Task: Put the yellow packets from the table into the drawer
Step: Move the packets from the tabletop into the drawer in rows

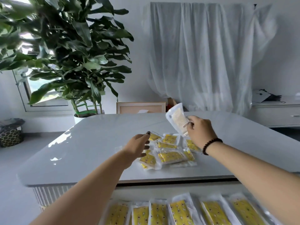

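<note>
Several yellow packets (168, 155) in clear wrappers lie in a loose pile on the white table (90, 143). My right hand (198, 131) pinches one packet (177, 118) by its lower end and holds it up above the pile, pale back side showing. My left hand (138, 147) reaches over the pile's left edge with fingers relaxed, just above or touching a packet. Below the table's front edge, the open drawer (113, 194) holds a row of several yellow packets (181, 213) laid side by side.
A large potted plant (68, 51) stands behind the table's far left corner. A chair back (140, 108) shows at the far edge. White curtains hang behind. A white sideboard (276, 114) sits at the right, a patterned basket (10, 135) on the floor at left.
</note>
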`<state>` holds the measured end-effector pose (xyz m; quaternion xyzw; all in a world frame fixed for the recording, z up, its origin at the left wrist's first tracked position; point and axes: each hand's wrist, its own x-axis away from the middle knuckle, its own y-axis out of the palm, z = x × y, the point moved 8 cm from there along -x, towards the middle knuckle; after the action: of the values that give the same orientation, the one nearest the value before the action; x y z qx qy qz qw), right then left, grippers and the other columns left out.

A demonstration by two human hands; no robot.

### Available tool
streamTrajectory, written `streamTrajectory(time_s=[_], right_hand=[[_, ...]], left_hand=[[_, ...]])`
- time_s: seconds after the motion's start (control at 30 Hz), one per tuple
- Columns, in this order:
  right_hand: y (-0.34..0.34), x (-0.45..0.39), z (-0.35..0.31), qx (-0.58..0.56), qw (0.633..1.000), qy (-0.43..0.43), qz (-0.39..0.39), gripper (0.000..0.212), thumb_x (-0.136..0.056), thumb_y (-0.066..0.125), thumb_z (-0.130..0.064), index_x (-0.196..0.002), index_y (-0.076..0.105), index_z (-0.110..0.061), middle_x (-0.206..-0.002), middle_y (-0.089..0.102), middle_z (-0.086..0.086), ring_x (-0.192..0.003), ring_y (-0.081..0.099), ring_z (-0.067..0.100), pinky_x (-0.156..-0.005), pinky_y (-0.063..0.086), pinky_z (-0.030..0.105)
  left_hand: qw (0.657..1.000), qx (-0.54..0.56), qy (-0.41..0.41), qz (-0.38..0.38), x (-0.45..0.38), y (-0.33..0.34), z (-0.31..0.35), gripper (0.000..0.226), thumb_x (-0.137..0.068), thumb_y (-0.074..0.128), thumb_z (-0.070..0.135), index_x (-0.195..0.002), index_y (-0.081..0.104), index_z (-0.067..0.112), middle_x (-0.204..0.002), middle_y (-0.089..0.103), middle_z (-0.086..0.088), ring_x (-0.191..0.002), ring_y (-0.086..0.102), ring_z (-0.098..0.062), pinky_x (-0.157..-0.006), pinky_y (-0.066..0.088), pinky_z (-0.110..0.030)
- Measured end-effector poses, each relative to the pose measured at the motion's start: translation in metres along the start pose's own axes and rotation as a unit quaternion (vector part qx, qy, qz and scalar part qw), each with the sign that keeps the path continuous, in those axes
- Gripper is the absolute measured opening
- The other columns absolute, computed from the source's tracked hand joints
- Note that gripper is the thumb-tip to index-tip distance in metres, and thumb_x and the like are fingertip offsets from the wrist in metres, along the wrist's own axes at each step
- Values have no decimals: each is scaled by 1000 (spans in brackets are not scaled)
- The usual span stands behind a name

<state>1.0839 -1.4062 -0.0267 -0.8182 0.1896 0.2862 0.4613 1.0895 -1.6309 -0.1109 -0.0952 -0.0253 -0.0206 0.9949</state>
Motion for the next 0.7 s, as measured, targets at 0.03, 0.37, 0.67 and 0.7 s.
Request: streamTrajectory(time_s=[0.03, 0.37, 0.67, 0.7], right_hand=[[-6, 13, -19, -16, 1000, -23, -3, 29, -89, 45, -4, -107, 68, -5, -85, 69, 21, -80, 61, 34, -65, 42, 26], [-30, 104, -109, -151, 986, -41, -60, 27, -88, 50, -6, -110, 67, -5, -99, 71, 14, -92, 66, 27, -84, 53, 35], [10, 131, -109, -234, 953, 45, -189, 22, -85, 51, -8, -94, 70, -14, -89, 73, 4, -85, 67, 18, -76, 55, 26], [16, 131, -107, -251, 945, 50, -205, 19, -85, 54, -10, -93, 70, -15, -89, 74, 3, -85, 68, 17, -79, 56, 27]], left_hand=[[1000, 13, -5, -15, 10, 7, 3, 46, -100, 39, 44, -135, 46, 14, -137, 51, -10, -123, 50, -23, -98, 42, -39], [960, 271, 19, -65, 92, 28, 34, 49, -94, 39, 54, -109, 61, 13, -100, 61, -10, -87, 61, -24, -82, 48, -40], [970, 237, -57, 27, 105, 20, -3, 31, -93, 56, 41, -95, 60, 10, -74, 48, -8, -68, 47, -20, -64, 49, -35], [969, 238, -63, 33, 103, 19, -7, 32, -94, 54, 39, -101, 58, 8, -80, 48, -9, -69, 47, -21, -66, 50, -36]])
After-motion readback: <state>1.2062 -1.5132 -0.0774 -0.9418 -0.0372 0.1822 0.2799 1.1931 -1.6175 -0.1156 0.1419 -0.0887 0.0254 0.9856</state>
